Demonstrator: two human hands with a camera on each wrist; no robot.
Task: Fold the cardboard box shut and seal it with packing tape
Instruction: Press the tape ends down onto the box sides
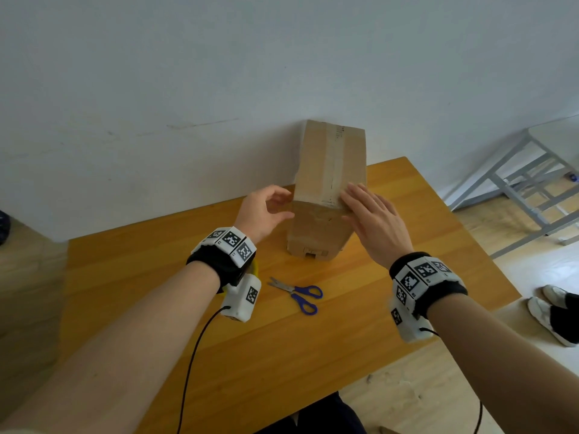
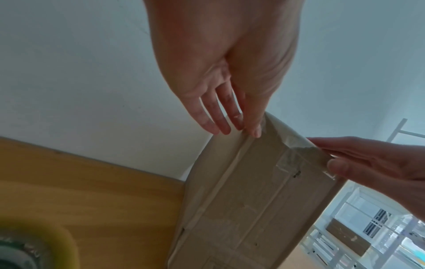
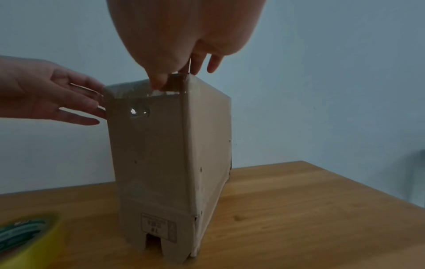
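Observation:
A tall brown cardboard box (image 1: 316,227) stands upright on the wooden table (image 1: 313,355), its top flaps folded down. A strip of clear tape (image 1: 336,164) runs along the top seam and down over the near face. My left hand (image 1: 275,205) touches the box's upper left side with nearly straight fingers (image 2: 230,125). My right hand (image 1: 360,202) lies flat on the top's near right corner, thumb (image 3: 158,80) pressing the taped near face. The yellow tape roll (image 2: 34,242) lies on the table near my left wrist, mostly hidden in the head view.
Blue-handled scissors (image 1: 297,294) lie on the table in front of the box. A white wall stands close behind the box. A grey metal frame (image 1: 517,189) stands on the floor to the right, and another person's white shoes (image 1: 551,308) are beside the table.

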